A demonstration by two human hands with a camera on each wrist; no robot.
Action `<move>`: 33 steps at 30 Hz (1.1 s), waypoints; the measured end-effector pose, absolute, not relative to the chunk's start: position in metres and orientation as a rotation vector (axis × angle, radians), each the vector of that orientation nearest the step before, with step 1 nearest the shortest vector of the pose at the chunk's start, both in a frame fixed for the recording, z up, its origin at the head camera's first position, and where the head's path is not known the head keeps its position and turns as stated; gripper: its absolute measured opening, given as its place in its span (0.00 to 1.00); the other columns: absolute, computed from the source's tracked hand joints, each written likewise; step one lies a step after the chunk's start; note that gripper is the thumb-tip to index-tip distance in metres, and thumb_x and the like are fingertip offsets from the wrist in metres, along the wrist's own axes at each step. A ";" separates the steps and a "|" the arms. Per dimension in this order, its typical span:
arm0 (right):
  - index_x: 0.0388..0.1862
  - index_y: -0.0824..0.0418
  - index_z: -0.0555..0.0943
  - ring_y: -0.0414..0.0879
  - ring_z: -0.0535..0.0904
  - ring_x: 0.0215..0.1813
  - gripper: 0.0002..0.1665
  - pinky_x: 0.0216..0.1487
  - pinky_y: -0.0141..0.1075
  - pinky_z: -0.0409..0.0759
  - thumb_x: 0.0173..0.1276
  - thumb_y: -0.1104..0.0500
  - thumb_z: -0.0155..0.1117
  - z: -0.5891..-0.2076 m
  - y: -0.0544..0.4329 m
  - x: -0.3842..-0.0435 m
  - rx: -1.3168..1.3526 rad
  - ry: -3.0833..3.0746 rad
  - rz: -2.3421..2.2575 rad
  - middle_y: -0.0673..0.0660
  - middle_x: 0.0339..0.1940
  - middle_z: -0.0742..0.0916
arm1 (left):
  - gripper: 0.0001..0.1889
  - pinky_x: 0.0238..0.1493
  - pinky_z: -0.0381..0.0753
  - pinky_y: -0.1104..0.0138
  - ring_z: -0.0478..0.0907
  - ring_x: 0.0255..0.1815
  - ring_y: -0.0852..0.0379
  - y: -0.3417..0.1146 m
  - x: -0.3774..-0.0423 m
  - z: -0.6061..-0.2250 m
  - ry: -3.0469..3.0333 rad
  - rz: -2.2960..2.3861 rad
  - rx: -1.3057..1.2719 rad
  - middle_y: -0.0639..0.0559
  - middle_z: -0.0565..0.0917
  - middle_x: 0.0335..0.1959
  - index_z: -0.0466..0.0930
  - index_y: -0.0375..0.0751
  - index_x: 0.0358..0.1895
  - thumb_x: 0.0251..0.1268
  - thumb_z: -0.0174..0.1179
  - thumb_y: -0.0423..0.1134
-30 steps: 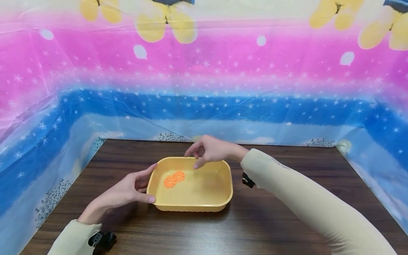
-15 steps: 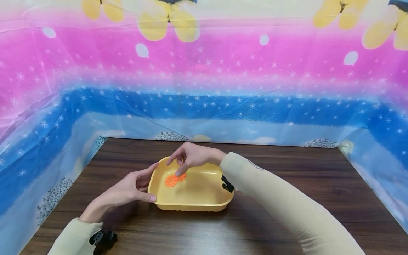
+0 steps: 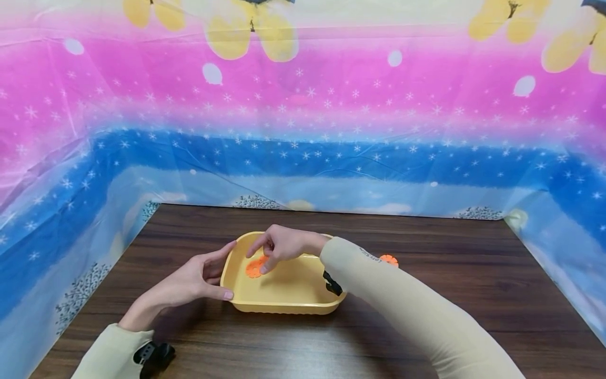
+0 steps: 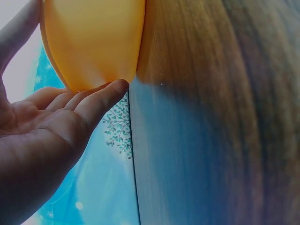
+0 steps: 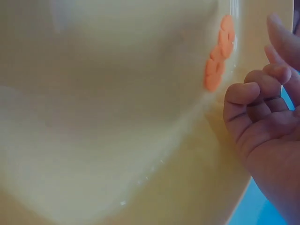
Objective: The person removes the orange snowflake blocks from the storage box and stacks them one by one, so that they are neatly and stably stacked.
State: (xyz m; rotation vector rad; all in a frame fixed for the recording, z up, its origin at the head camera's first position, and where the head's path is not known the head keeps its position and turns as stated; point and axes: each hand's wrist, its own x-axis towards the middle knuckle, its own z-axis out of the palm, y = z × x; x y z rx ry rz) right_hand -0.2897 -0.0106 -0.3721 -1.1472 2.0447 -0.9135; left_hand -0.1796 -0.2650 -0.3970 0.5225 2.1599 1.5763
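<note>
A yellow plastic basin [image 3: 293, 284] sits on the brown table. My left hand [image 3: 189, 281] holds its left end, thumb at the front corner and fingers along the side. The left wrist view shows those fingers [image 4: 101, 101] against the basin's outer wall. Inside, at the left, lie two overlapping orange notched discs [image 5: 214, 68] with centre holes. Above them is my right hand [image 3: 281, 245], index finger and thumb spread, other fingers curled in, nothing between them. Its thumb tip overlaps the discs in the head view. The right wrist view shows the hand apart from them.
Another orange notched disc [image 3: 389, 260] lies on the table behind my right sleeve, partly hidden by it. The dark wooden table [image 3: 450, 247] is walled at the back and sides by a patterned cloth [image 3: 331, 158].
My right hand has moved left and down into the basin, over the discs. The disc behind the right sleeve has come into view. The left hand stays at the basin's left end.
</note>
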 end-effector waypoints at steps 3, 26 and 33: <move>0.63 0.68 0.84 0.38 0.56 0.20 0.27 0.29 0.27 0.61 0.65 0.68 0.76 -0.377 -0.012 -0.289 -1.152 2.060 -0.899 0.47 0.13 0.64 | 0.57 0.67 0.78 0.59 0.64 0.76 0.32 -0.265 -0.179 -0.397 2.160 1.576 0.522 0.33 0.46 0.85 0.41 0.39 0.86 0.63 0.74 0.32; 0.62 0.61 0.86 0.37 0.59 0.19 0.26 0.25 0.27 0.60 0.63 0.67 0.78 -0.407 -0.021 -0.285 -1.110 2.312 -0.777 0.46 0.13 0.67 | 0.57 0.68 0.77 0.62 0.62 0.78 0.33 -0.264 -0.180 -0.398 2.169 1.580 0.523 0.34 0.46 0.85 0.42 0.40 0.86 0.62 0.75 0.33; 0.51 0.59 0.89 0.38 0.62 0.20 0.21 0.28 0.27 0.63 0.58 0.66 0.82 -0.406 -0.023 -0.283 -1.107 2.348 -0.803 0.47 0.14 0.69 | 0.57 0.67 0.78 0.60 0.64 0.76 0.31 -0.265 -0.180 -0.399 2.167 1.583 0.522 0.33 0.44 0.85 0.42 0.39 0.86 0.62 0.74 0.32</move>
